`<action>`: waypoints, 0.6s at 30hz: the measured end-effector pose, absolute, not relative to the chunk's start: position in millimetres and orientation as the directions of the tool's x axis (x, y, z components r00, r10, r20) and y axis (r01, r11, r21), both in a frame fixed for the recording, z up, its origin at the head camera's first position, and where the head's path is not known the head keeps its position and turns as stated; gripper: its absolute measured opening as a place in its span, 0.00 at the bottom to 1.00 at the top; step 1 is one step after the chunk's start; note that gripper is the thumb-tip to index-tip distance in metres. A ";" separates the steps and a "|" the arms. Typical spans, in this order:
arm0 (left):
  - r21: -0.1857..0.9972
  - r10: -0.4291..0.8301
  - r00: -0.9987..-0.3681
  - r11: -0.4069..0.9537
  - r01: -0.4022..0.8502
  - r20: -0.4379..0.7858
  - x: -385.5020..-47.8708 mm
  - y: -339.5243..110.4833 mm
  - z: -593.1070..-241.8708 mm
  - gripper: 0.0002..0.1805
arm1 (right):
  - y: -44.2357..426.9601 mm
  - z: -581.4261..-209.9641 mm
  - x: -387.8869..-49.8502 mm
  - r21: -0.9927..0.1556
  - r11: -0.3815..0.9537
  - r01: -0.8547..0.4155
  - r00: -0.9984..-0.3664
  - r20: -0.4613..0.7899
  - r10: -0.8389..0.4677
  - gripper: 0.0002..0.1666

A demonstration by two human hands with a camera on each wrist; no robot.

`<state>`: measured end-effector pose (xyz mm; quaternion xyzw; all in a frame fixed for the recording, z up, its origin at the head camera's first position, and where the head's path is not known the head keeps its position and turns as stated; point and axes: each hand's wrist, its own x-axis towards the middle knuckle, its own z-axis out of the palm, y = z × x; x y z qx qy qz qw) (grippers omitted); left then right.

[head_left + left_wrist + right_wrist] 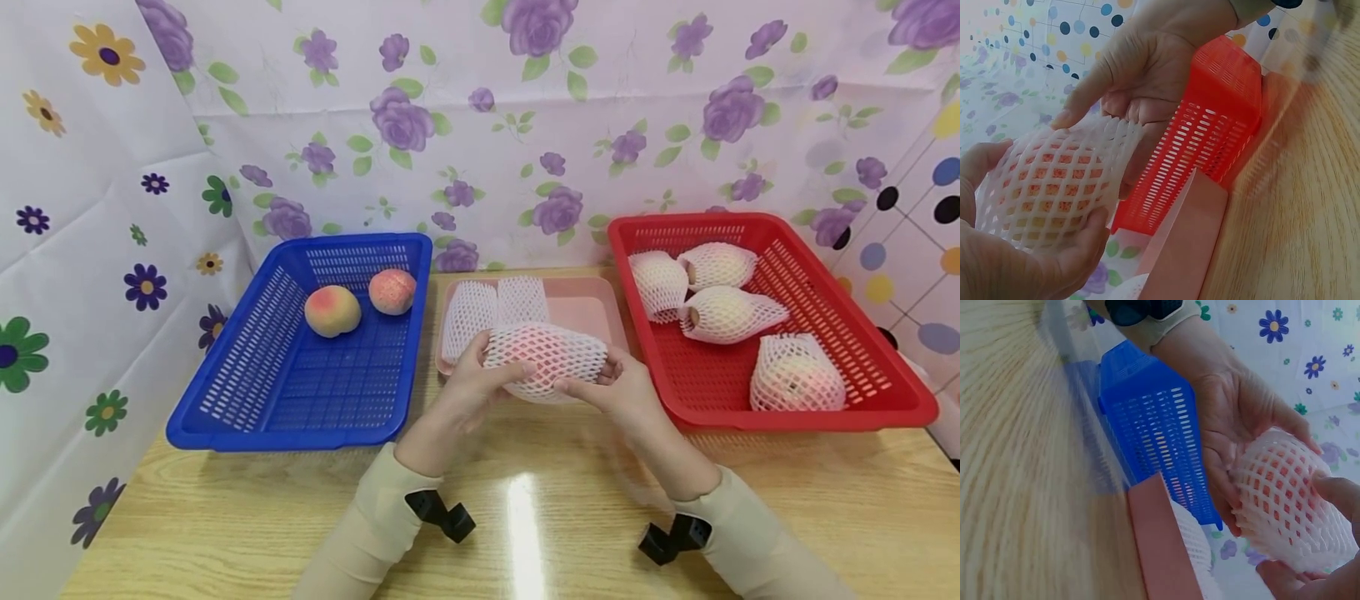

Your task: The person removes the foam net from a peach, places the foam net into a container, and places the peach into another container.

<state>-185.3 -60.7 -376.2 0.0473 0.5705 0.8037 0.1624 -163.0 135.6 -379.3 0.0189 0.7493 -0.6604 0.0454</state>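
Note:
Between both hands, above the front of a pink tray, is a peach (pixel 1054 181) inside a white foam net sleeve (pixel 547 358). My left hand (pixel 472 383) grips the peach end of the sleeve, thumb on the near side. At the other end, my right hand (pixel 626 387) pinches the sleeve's edge with its thumb in front. Seen from the right wrist, the netting (pixel 1291 500) is stretched over the reddish fruit. Two flat foam net sleeves (pixel 470 317) lie in the pink tray (pixel 592 287) behind the hands.
To the left stands a blue basket (pixel 300 417) holding two bare peaches, one yellowish peach (pixel 332 311) and one pinker peach (pixel 392 292). A red basket (pixel 705 400) on the right contains several net-wrapped fruits (pixel 731 315). A flowered cloth (pixel 480 167) hangs behind the wooden table (pixel 465 558).

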 end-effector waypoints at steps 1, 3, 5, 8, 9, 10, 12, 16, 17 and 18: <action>0.933 0.315 -0.942 -0.291 -0.211 -0.115 -185.2 -60.7 -376.1 0.34 | 136.6 -377.5 -162.9 -0.987 0.140 0.085 -0.995 -0.092 -0.041 0.40; 0.937 0.318 -0.940 -0.272 -0.218 -0.126 -185.2 -60.2 -375.9 0.35 | 139.3 -373.2 -162.3 -0.986 0.151 0.066 -0.995 -0.076 -0.061 0.42; 0.945 0.329 -0.934 -0.237 -0.227 -0.142 -185.3 -60.2 -376.0 0.35 | 142.1 -369.5 -161.9 -0.989 0.147 0.027 -0.996 -0.039 -0.081 0.43; 0.954 0.368 -0.917 -0.186 -0.234 -0.153 -185.2 -60.2 -376.6 0.36 | 145.9 -366.2 -161.7 -0.985 0.162 -0.055 -0.992 0.035 -0.123 0.44; 0.955 0.384 -0.910 -0.175 -0.240 -0.159 -185.0 -60.2 -377.1 0.37 | 146.9 -366.0 -161.7 -0.981 0.179 -0.077 -0.989 0.052 -0.140 0.45; 0.954 0.398 -0.902 -0.166 -0.248 -0.166 -184.7 -60.2 -377.4 0.37 | 147.8 -366.3 -161.9 -0.973 0.210 -0.095 -0.985 0.062 -0.160 0.46; 0.953 0.420 -0.890 -0.156 -0.261 -0.175 -183.7 -59.6 -377.9 0.37 | 148.7 -367.8 -162.3 -0.957 0.265 -0.121 -0.977 0.067 -0.202 0.48; 0.952 0.439 -0.880 -0.145 -0.270 -0.182 -181.6 -58.4 -377.6 0.38 | 147.8 -373.4 -164.2 -0.924 0.350 -0.153 -0.963 0.059 -0.265 0.51; 0.952 0.440 -0.880 -0.145 -0.268 -0.181 -181.2 -58.0 -377.5 0.38 | 147.5 -374.8 -164.6 -0.918 0.363 -0.161 -0.960 0.061 -0.272 0.51; 0.952 0.441 -0.879 -0.146 -0.268 -0.180 -180.9 -57.6 -377.5 0.39 | 147.4 -376.2 -165.1 -0.911 0.377 -0.169 -0.958 0.063 -0.278 0.50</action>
